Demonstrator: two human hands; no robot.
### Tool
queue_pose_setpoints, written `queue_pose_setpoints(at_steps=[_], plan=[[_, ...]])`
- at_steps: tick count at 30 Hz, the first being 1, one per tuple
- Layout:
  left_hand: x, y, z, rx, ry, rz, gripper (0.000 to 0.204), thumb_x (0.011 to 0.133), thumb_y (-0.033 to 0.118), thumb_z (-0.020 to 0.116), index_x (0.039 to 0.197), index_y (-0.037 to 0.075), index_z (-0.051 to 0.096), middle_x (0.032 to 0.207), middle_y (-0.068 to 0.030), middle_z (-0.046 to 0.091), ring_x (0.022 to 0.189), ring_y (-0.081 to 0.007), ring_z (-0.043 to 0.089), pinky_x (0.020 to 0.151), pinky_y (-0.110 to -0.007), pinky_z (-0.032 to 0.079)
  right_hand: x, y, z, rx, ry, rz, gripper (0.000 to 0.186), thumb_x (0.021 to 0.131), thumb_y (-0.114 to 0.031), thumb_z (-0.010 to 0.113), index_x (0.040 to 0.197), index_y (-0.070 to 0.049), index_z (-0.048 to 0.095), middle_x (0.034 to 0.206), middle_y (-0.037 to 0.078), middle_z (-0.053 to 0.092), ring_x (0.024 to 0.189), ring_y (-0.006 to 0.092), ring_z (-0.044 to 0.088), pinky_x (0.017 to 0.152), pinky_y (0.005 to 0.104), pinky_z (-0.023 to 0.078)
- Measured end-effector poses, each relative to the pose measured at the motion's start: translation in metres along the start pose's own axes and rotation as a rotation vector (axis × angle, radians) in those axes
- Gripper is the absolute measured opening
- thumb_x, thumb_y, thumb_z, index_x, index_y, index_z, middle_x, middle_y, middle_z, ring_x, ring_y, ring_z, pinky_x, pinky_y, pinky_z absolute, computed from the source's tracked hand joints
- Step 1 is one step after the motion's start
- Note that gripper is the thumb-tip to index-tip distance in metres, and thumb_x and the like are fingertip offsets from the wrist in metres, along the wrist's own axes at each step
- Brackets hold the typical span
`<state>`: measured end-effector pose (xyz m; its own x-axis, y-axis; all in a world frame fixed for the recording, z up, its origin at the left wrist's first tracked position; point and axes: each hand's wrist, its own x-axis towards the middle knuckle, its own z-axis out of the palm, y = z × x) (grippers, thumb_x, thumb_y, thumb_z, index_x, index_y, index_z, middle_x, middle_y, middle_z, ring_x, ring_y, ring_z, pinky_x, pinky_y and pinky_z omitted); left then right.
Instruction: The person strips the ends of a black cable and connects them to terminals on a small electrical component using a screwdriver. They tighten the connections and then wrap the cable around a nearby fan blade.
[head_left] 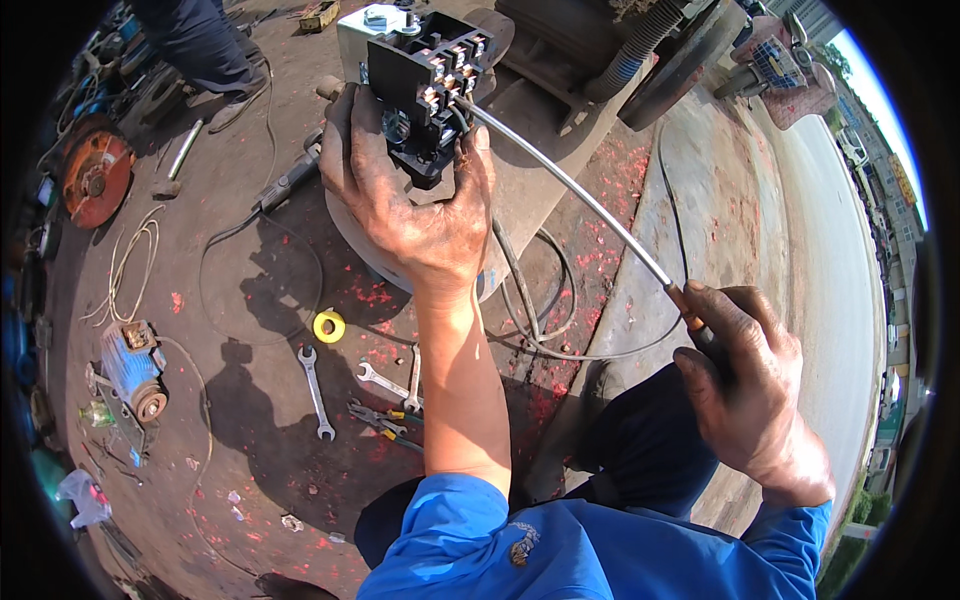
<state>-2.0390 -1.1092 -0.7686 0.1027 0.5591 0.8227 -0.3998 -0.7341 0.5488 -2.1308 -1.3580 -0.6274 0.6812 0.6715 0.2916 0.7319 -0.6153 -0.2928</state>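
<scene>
My left hand (415, 220) is wrapped round a black electrical switch block (400, 80) with rows of metal screw terminals. A pale metal housing (358, 48) is behind the block. In my right hand (755, 385) is a screwdriver (575, 188) with a long shiny shaft, gripped by its dark handle. The screwdriver's tip meets the block's right side, at or very near a terminal. A dark cable (512, 265) runs up to the block beside my left hand; its end at the terminals is partly hidden.
Below my left forearm lie a double-ended spanner (316, 392), more spanners (383, 381), pliers (385, 424) and a yellow tape roll (328, 326). At left are a blue motor (132, 365), a red disc (97, 178) and a hammer (180, 160). Another person's leg (195, 45) stands at upper left.
</scene>
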Motion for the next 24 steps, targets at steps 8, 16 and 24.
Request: queue_pose_setpoints(at_steps=[8,16,24], plan=[[-0.003,0.005,0.0,-0.064,-0.016,-0.08,0.076,0.073,0.019,0.087,0.138,-0.002,0.054,0.136,-0.024,0.05,0.125,-0.0397,0.049,0.105,-0.048,0.041,-0.003,-0.002,0.0,0.32,-0.07,0.165,0.035,0.092,-0.003,0.063,0.126,0.005,0.061,0.09,0.016,0.068,0.072,0.0236,0.067,0.066,0.0325,0.053],[-0.006,0.009,0.0,-0.037,0.019,-0.066,0.073,0.073,0.02,0.088,0.134,-0.002,0.055,0.134,-0.0235,0.051,0.124,-0.038,0.05,0.102,-0.046,0.044,-0.002,0.0,-0.016,0.828,-0.207,0.568,0.037,0.099,-0.017,0.062,0.128,0.006,0.06,0.105,0.01,0.066,0.091,0.012,0.061,0.079,0.0284,0.05],[-0.012,0.027,-0.013,-0.043,0.088,-0.069,0.01,0.09,0.007,0.071,0.095,-0.003,0.07,0.111,-0.0146,0.059,0.097,-0.0251,0.059,0.085,-0.036,0.049,-0.005,0.044,-0.007,0.478,-0.141,0.172,0.035,0.101,-0.016,0.057,0.128,0.006,0.054,0.081,0.012,0.061,0.07,0.023,0.061,0.069,0.0338,0.05]])
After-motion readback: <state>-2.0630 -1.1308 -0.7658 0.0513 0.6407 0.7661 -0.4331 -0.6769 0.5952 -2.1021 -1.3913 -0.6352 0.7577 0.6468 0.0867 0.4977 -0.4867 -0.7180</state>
